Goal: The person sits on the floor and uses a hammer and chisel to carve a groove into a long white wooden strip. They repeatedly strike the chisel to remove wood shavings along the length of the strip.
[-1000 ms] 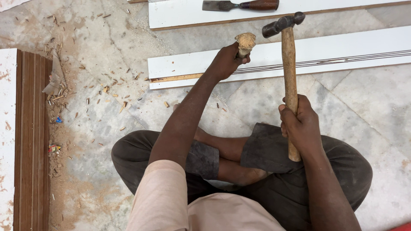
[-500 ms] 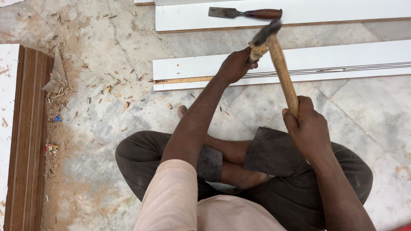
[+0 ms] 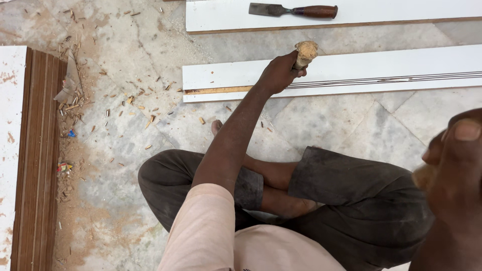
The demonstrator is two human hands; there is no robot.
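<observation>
Grooved brown board (image 3: 35,150) lies far left on the floor beside wood chips (image 3: 125,100). Your left hand (image 3: 278,75) is closed around a worn wooden chisel handle (image 3: 305,52), held upright on the near white board (image 3: 351,75). Your right hand (image 3: 452,165) is blurred at the right edge, gripping something tan I can't identify.

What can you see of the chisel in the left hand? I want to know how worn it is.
Only the chisel handle top shows: pale wood, frayed and mushroomed at the end. It stands roughly upright over the near white board. The left hand wraps around the handle below the top, hiding the rest. The blade is not visible, so its wear cannot be judged.
</observation>
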